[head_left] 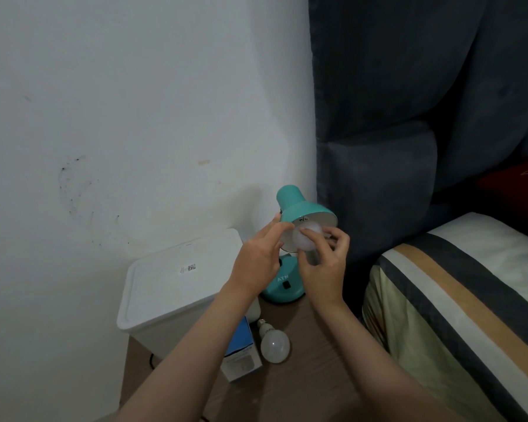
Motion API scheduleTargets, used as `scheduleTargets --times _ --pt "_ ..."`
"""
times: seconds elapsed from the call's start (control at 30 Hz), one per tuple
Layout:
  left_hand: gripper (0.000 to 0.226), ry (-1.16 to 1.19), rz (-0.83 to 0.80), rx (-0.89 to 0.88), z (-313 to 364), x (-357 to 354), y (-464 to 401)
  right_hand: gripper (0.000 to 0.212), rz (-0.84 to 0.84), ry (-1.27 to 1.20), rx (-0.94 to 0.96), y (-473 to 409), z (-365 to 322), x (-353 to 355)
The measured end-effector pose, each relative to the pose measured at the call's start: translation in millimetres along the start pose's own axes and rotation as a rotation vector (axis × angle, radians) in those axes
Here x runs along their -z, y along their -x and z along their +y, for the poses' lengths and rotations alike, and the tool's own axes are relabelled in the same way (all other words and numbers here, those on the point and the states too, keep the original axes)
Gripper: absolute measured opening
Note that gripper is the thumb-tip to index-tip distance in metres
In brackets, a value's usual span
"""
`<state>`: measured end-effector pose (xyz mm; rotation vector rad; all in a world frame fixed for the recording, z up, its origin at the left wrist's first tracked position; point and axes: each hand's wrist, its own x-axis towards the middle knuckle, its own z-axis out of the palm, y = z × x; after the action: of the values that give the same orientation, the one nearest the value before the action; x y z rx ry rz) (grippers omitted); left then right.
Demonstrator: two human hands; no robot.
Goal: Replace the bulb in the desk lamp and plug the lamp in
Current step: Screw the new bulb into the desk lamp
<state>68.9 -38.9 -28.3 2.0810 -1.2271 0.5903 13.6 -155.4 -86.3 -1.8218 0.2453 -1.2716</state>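
A teal desk lamp stands on the wooden bedside table, its shade [299, 205] tilted toward me and its round base [282, 286] below. A white bulb [305, 240] sits in the mouth of the shade. My right hand [325, 263] grips this bulb from below with fingers curled around it. My left hand [258, 257] touches the left rim of the shade and the bulb's side. A second white bulb [274, 345] lies loose on the table, screw end pointing away from me. The lamp's plug is not in view.
A white lidded bin [177, 287] stands left of the lamp against the wall. A blue and white bulb box [241, 354] lies beside the loose bulb. A dark padded headboard [393, 147] and a striped pillow [454, 300] close the right side.
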Motion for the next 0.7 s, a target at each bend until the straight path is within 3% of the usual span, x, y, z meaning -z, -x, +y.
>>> scheduleTargets --times 0.5,0.7 --pt "0.043 -0.005 -0.015 0.008 0.1 -3.1 -0.1 0.051 -0.041 -0.032 -0.031 -5.5 3.8 1.0" --pt "0.042 -0.001 0.006 0.001 -0.4 -2.4 0.0 0.055 -0.004 -0.069 -0.158 -6.9 -2.7 -0.7"
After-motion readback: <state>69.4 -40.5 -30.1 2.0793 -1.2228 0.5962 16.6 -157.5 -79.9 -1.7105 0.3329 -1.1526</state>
